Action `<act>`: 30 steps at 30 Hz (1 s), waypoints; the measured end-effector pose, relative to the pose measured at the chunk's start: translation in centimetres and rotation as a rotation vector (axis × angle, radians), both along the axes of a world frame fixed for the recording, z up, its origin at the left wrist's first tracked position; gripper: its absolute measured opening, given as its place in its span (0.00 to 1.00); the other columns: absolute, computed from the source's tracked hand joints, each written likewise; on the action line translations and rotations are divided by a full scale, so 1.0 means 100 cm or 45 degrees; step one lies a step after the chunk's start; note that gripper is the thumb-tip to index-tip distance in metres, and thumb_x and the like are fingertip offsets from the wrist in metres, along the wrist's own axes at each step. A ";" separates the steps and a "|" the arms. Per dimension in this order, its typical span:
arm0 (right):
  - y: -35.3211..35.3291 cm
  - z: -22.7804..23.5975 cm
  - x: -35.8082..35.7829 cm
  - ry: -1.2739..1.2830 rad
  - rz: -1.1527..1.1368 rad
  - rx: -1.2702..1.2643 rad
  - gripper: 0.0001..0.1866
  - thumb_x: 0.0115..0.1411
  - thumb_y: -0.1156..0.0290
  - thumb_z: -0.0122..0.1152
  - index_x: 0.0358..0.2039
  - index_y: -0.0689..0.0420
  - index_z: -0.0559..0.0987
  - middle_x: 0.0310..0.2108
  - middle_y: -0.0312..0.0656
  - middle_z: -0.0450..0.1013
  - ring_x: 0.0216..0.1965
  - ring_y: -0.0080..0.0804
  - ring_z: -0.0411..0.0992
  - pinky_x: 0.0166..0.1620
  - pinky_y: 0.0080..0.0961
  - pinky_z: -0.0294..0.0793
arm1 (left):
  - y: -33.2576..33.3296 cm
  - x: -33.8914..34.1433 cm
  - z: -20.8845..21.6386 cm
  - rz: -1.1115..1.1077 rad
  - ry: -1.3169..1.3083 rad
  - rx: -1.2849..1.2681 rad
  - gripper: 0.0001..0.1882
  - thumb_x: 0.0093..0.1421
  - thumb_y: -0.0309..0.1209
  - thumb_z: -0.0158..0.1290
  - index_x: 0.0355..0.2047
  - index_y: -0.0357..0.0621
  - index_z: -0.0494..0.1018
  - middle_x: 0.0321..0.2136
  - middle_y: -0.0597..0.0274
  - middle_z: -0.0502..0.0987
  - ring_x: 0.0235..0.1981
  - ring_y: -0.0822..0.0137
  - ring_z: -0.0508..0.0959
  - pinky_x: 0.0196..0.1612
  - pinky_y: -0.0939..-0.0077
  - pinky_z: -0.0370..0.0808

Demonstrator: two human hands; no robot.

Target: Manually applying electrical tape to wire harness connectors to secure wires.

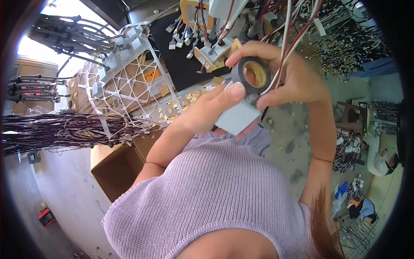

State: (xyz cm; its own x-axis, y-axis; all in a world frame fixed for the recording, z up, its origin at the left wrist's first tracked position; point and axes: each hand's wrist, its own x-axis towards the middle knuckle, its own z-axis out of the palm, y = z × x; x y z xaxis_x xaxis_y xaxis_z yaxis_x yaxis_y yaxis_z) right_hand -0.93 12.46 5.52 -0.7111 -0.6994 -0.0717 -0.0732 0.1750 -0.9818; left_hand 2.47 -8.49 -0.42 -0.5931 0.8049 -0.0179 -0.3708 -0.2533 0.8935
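My left hand (211,105) is closed on a flat white rectangular block (238,117), its thumb up against a roll of dark tape (238,77) with a yellow core. Curled around that roll from the other side is my right hand (297,80), thumb and fingers closed on it. White and dark red wires (282,56) hang down past my right fingers to the block's upper end, where the tape sits. My fingers hide the exact spot where wires, tape and block meet.
A white lattice rack (140,82) with cables stands left of a black mat (170,56) holding white connectors. Thick wire bundles (73,129) lie at left, above an open cardboard box (116,166). More harnesses (349,47) fill the right; two people (362,209) sit beyond.
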 end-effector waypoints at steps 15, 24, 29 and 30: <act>0.011 -0.008 -0.009 0.298 0.025 0.080 0.19 0.50 0.68 0.69 0.40 0.62 0.76 0.39 0.38 0.73 0.41 0.24 0.71 0.43 0.22 0.71 | -0.007 -0.013 0.000 0.276 -0.165 0.016 0.33 0.55 0.37 0.54 0.57 0.32 0.58 0.25 0.50 0.75 0.18 0.69 0.77 0.12 0.85 0.63; 0.005 0.013 0.033 -0.465 -0.311 -0.274 0.28 0.52 0.76 0.62 0.55 0.63 0.69 0.36 0.39 0.74 0.23 0.15 0.67 0.28 0.13 0.69 | 0.010 -0.015 -0.012 0.896 1.047 -0.614 0.25 0.51 0.30 0.61 0.50 0.41 0.69 0.44 0.53 0.75 0.47 0.56 0.76 0.48 0.67 0.73; 0.001 -0.003 0.012 0.131 -0.313 0.000 0.43 0.37 0.80 0.73 0.56 0.60 0.65 0.40 0.36 0.71 0.23 0.10 0.65 0.31 0.10 0.68 | 0.003 -0.004 -0.011 0.014 -0.228 0.063 0.30 0.66 0.54 0.42 0.49 0.35 0.66 0.33 0.51 0.76 0.26 0.61 0.78 0.29 0.72 0.76; 0.001 -0.006 0.007 0.071 -0.202 -0.100 0.42 0.37 0.79 0.74 0.55 0.60 0.66 0.40 0.36 0.70 0.26 0.14 0.66 0.33 0.13 0.69 | 0.004 -0.003 -0.010 -0.124 -0.333 0.190 0.36 0.64 0.59 0.37 0.49 0.32 0.65 0.28 0.49 0.75 0.21 0.63 0.76 0.23 0.72 0.74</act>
State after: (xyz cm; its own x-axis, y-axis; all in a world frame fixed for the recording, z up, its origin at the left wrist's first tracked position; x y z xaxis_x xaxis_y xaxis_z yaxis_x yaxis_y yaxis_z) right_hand -0.24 12.55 4.88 -0.8144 -0.5800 0.0215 -0.1057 0.1118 -0.9881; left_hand 2.16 -8.12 -1.43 -0.5042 0.8628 -0.0372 -0.6121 -0.3266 0.7201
